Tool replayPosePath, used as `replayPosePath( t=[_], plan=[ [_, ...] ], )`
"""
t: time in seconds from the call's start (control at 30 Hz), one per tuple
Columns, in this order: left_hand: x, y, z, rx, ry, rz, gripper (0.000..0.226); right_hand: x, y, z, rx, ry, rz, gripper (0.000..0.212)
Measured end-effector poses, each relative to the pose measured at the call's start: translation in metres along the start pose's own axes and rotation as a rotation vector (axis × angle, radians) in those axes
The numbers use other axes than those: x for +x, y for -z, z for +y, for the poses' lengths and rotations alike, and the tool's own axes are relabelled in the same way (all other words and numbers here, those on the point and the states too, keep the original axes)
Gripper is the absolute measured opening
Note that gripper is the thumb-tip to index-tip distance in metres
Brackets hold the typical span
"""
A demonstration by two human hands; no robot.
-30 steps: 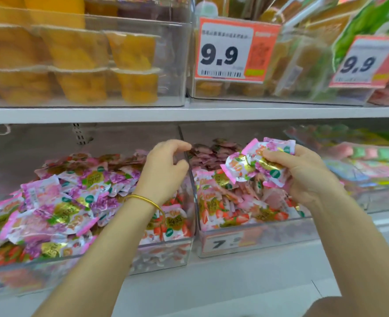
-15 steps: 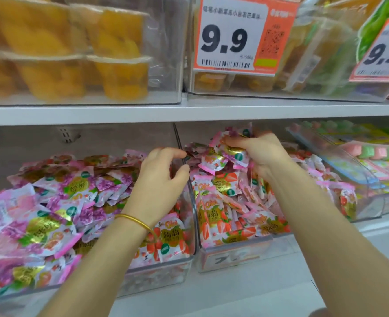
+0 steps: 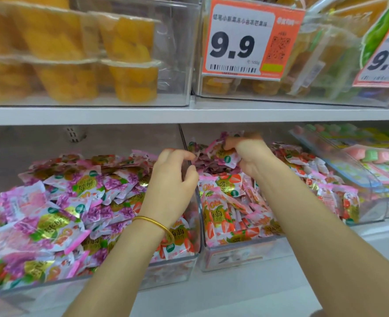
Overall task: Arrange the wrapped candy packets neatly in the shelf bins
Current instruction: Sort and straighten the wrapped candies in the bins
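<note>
Two clear shelf bins sit side by side on the lower shelf. The left bin (image 3: 179,261) is heaped with purple and pink wrapped candy packets (image 3: 74,202). The right bin (image 3: 239,257) holds red and pink packets (image 3: 230,216). My left hand (image 3: 173,181), with a gold bangle on its wrist, hovers over the divider between the bins, fingers loosely curled and holding nothing. My right hand (image 3: 250,154) reaches deep into the right bin and grips a small bunch of pink packets (image 3: 225,154) at the back of the pile.
The upper shelf edge (image 3: 189,113) runs just above my hands. On it stand clear bins of yellow fruit cups (image 3: 129,56) and an orange 9.9 price tag (image 3: 246,40). A further clear bin of pastel sweets (image 3: 360,161) lies to the right.
My right hand has carried its bunch of packets from in front of the bin up and back into the rear of the right bin. The left hand stays over the divider.
</note>
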State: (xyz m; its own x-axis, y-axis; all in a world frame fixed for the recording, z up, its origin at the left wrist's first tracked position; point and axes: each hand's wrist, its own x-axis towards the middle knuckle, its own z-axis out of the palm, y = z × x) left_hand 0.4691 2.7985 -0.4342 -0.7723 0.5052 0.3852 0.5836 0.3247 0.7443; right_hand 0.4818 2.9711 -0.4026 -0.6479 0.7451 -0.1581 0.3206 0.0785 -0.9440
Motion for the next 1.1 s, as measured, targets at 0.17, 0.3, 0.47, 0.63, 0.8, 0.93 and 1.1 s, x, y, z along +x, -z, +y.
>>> replayPosePath(
  t=[0.17,0.3,0.47,0.63,0.8,0.93,1.1],
  plan=[
    [0.0,0.0,0.0,0.025,-0.033,0.012,0.023,0.002,-0.024,-0.018,-0.173,0.141,0.101,0.047],
    [0.0,0.001,-0.001,0.03,-0.048,0.008,0.024,0.009,-0.034,-0.019,-0.247,0.122,0.085,0.039],
    [0.001,0.0,0.0,0.035,-0.061,0.004,0.026,0.007,-0.018,-0.009,-0.146,0.146,0.146,0.03],
    [0.0,0.0,-0.002,0.043,-0.074,0.01,0.026,0.001,-0.007,-0.002,-0.405,0.264,0.211,0.023],
    [0.001,-0.001,-0.003,0.049,-0.081,0.021,0.026,0.01,-0.03,-0.009,-0.837,0.419,0.204,0.018],
    [0.001,0.0,-0.005,0.043,-0.092,0.023,0.026,0.015,-0.032,-0.001,-1.134,0.439,0.283,0.018],
    [0.001,0.001,-0.004,0.046,-0.101,0.024,0.026,-0.003,-0.013,0.007,-0.903,0.697,0.009,0.045]
  ],
)
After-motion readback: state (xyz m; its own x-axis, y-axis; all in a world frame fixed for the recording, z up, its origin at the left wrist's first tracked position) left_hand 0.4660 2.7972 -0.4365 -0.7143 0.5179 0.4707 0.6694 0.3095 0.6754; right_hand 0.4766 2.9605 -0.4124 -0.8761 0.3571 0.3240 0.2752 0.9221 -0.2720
